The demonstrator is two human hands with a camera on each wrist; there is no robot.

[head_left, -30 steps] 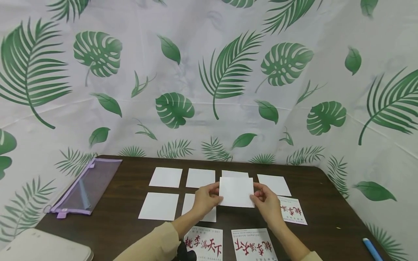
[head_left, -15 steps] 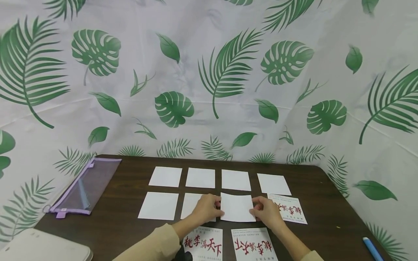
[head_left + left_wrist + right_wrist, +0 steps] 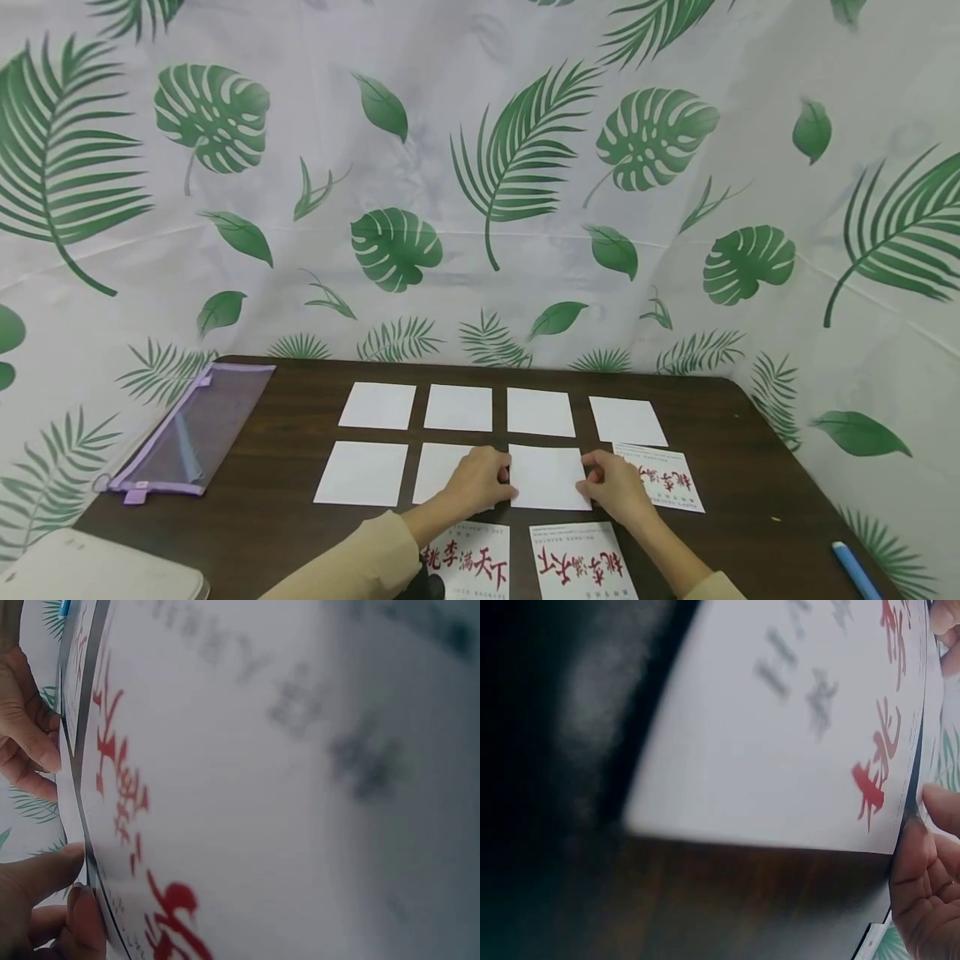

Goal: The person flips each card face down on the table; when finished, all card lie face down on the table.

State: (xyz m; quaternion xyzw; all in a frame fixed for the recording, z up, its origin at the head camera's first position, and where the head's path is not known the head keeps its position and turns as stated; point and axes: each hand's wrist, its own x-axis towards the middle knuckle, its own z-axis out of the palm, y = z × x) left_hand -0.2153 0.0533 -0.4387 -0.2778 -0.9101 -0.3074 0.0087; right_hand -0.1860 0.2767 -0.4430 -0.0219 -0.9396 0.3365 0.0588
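Note:
A square white card (image 3: 549,477), blank on its upper face, lies flat or nearly flat on the dark wooden table (image 3: 270,533). My left hand (image 3: 477,481) pinches its left edge between thumb and fingers. At the opposite edge, my right hand (image 3: 617,489) pinches it the same way; in the right wrist view that thumb and finger (image 3: 911,859) meet at the card's rim. Under my left wrist, a blank card (image 3: 435,471) is partly covered. Just right of my right hand sits a card with red characters (image 3: 671,479).
Several blank cards (image 3: 459,408) form a row behind. Two printed cards (image 3: 583,562) lie nearer me, one partly under my left forearm. A purple mesh zip pouch (image 3: 217,425) is at left, a white device (image 3: 105,571) at front left, a blue pen (image 3: 855,571) at right.
Both hands have lowered the blank card from above the table, bringing it toward me into the second row. It no longer overlaps the card behind it, and its bend has flattened.

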